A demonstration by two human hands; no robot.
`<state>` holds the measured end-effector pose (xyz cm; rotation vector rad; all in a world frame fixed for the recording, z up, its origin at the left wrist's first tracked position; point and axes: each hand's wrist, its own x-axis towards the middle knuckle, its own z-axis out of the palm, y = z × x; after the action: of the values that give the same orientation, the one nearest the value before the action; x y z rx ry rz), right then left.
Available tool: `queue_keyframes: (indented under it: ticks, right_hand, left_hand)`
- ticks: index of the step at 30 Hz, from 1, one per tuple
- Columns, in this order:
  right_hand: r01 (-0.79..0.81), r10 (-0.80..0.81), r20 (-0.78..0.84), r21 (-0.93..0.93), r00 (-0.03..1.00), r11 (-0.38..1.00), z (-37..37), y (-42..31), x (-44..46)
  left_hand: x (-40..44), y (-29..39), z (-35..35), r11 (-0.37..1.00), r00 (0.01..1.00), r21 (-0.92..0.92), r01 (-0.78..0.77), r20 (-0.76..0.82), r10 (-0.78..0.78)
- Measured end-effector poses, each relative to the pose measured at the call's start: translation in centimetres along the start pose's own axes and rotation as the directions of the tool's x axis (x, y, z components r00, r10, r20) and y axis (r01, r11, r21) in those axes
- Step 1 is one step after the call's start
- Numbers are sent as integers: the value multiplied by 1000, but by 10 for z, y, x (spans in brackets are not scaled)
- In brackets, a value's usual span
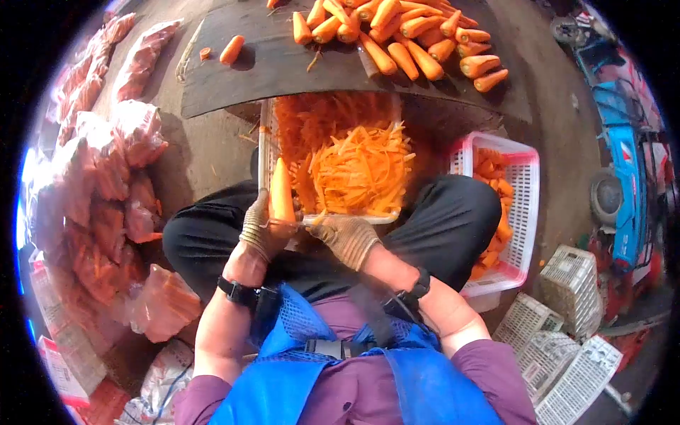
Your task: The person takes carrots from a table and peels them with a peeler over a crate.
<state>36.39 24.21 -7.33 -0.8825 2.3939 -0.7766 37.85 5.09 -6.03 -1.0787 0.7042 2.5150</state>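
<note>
My left hand point(264, 228), in a striped glove, is closed around the lower end of an upright carrot point(281, 195). Close beside it, my gloved right hand point(345, 239) has its fingers curled near the carrot's base; whatever it holds is too small to make out. Both hands are at the near edge of a white basket point(267, 142) between my knees. Orange shavings point(361, 170) are heaped inside that basket. Beyond it, whole carrots point(425, 35) are piled on a dark board point(276, 67), with one short carrot point(231, 49) lying apart at the left.
A pink-rimmed basket point(528, 205) of carrot pieces stands right of my knee. Bagged carrots point(106, 212) are heaped at the left. White crates point(572, 283) lie at the lower right, near a blue vehicle point(623, 163).
</note>
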Motion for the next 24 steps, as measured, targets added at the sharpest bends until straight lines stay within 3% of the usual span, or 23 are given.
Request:
queue_keyframes:
  ticks: [3,5,7,9,12,14,15,16,18,21,23,24]
  right_hand:
    - [-21,25,-24,148,999,989,-2,4,-1]
    - [27,34,-125,458,992,888,47,30,4]
    - [32,25,-106,500,994,865,51,33,3]
    - [-2,-12,47,290,999,957,3,13,-2]
    - [-1,0,12,22,1000,1000,13,13,5]
    - [-192,193,-45,39,980,981,2,29,14]
    - [-428,429,49,233,902,873,-8,38,17]
    - [-437,442,18,192,897,879,-4,44,22]
    - [-211,255,-169,244,952,947,10,42,15]
    - [-255,270,30,444,962,859,-31,19,7]
    - [-170,211,-76,361,975,917,-28,19,0]
    - [-131,178,-127,314,976,940,-27,20,-3]
  left_hand:
    - [-19,-3,13,991,997,134,25,-72,-16]
    - [-35,-5,21,987,997,150,59,-54,-52]
    - [-45,-7,16,966,990,217,142,-49,-134]
    - [-64,-6,9,947,971,217,236,-77,-225]
    - [-97,-9,6,937,947,146,317,-97,-305]
    - [-120,-6,17,919,933,180,350,-158,-324]
    - [-128,-7,19,918,917,153,367,-223,-330]
    - [-130,-5,23,932,936,174,319,-214,-280]
    - [-126,-6,33,958,971,206,201,-174,-166]
    - [-95,1,41,973,993,209,102,-85,-85]
    - [-71,4,39,952,993,294,82,-108,-52]
    - [-58,5,35,971,995,219,99,-26,-96]
